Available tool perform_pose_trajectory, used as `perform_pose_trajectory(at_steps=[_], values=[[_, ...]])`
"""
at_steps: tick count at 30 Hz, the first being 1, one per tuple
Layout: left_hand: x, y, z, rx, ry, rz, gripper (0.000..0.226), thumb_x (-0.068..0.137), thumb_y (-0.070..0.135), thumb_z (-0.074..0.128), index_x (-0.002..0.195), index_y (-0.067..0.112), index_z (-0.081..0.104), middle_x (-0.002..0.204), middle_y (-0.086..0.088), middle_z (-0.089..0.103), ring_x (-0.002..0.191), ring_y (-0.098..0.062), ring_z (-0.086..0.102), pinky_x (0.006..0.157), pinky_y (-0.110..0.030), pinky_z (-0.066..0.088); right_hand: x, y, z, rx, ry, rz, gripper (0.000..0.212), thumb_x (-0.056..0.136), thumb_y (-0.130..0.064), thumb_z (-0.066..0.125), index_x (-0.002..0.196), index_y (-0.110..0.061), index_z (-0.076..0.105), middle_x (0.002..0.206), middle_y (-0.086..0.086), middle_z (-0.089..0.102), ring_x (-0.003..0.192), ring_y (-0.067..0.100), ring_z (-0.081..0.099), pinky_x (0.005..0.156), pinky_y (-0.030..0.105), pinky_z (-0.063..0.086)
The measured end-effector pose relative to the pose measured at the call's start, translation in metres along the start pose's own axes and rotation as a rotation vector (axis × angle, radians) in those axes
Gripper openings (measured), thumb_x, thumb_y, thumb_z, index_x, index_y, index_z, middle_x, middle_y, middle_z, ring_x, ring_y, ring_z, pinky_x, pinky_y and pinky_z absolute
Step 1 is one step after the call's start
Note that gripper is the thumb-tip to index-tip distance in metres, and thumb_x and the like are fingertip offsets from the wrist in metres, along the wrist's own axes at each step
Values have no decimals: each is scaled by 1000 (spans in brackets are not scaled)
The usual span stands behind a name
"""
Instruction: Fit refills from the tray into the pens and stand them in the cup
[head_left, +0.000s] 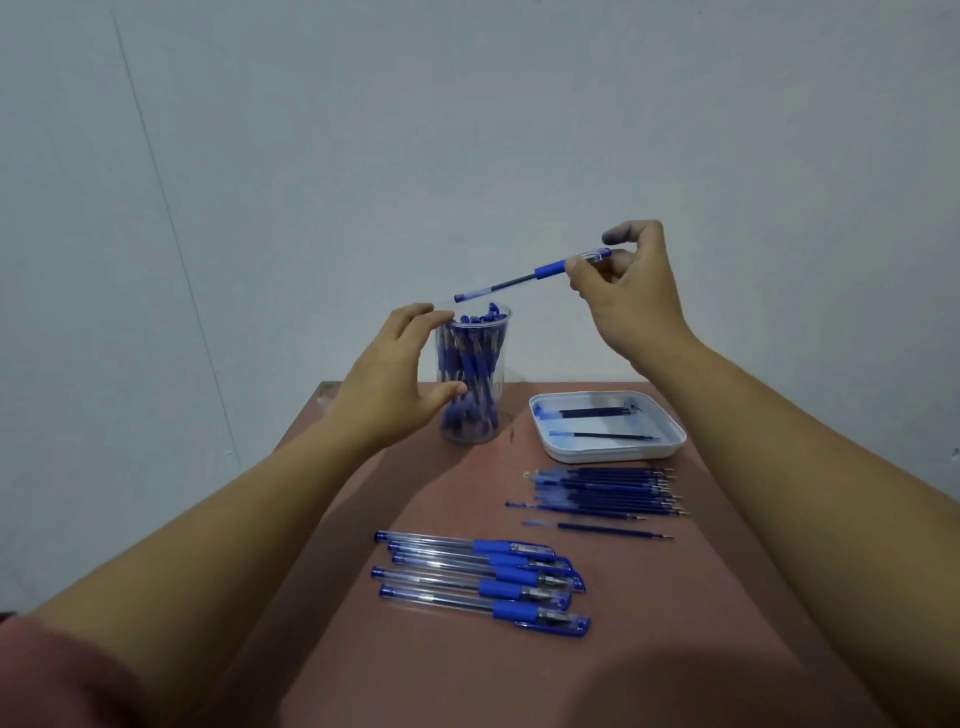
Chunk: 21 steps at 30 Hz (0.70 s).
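My right hand (623, 296) pinches a blue pen (519, 280) by its capped end, held nearly level in the air with its far end just above the rim of the clear cup (475, 415). The cup stands at the table's far left and is packed with several blue pens. My left hand (395, 374) wraps the cup's left side, thumb and fingers against its wall. A white tray (670, 447) to the right of the cup holds a few dark refills (597, 413).
Several loose refills (608, 496) lie in a row on the reddish-brown table (441, 499) in front of the tray. Several clear pens with blue grips (483, 579) lie side by side nearer to me. A plain wall stands behind the table.
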<state>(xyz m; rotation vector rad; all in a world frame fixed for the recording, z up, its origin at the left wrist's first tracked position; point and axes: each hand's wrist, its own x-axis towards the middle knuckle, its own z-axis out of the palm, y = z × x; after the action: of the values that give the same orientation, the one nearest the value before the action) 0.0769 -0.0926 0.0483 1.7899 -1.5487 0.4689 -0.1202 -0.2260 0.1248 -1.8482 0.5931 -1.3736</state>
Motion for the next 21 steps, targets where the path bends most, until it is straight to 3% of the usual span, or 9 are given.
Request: perform_pose_trajectory(at_steps=[6, 11, 14, 17, 21], values=[[0, 3, 6, -12, 60, 0, 65, 82, 23, 77, 140, 19, 47, 143, 0, 43, 116, -19, 54, 96, -33, 48, 17, 14, 17, -150, -43, -91, 30, 90, -14, 65, 103, -19, 39, 92, 7, 65, 69, 5, 56, 64, 11, 45], [3, 5, 9, 8, 72, -33, 62, 81, 23, 78, 136, 22, 48, 141, 4, 44, 109, -17, 56, 90, -35, 52, 15, 20, 40, -218, -141, -111, 18, 91, -15, 66, 101, -21, 52, 89, 1, 67, 70, 1, 57, 62, 7, 45], [3, 4, 12, 0, 83, -26, 62, 80, 22, 78, 135, 22, 48, 139, 4, 44, 108, -16, 57, 88, -36, 54, 10, 25, 48, -335, -255, -177, 9, 95, -23, 59, 102, -19, 63, 97, -2, 62, 82, 5, 57, 74, 13, 43], [3, 2, 14, -17, 95, -12, 63, 80, 21, 78, 135, 20, 48, 138, 3, 45, 109, -18, 58, 88, -38, 54, 6, 37, 52, -479, -412, -166, 25, 98, -37, 52, 107, -21, 69, 110, -1, 50, 107, 14, 48, 94, 27, 39], [3, 3, 15, -18, 97, -7, 64, 79, 20, 79, 135, 18, 48, 138, 0, 45, 112, -20, 58, 91, -38, 54, 2, 40, 48, -499, -424, -152, 32, 97, -43, 51, 117, -24, 67, 117, 1, 46, 121, 19, 41, 105, 32, 35]])
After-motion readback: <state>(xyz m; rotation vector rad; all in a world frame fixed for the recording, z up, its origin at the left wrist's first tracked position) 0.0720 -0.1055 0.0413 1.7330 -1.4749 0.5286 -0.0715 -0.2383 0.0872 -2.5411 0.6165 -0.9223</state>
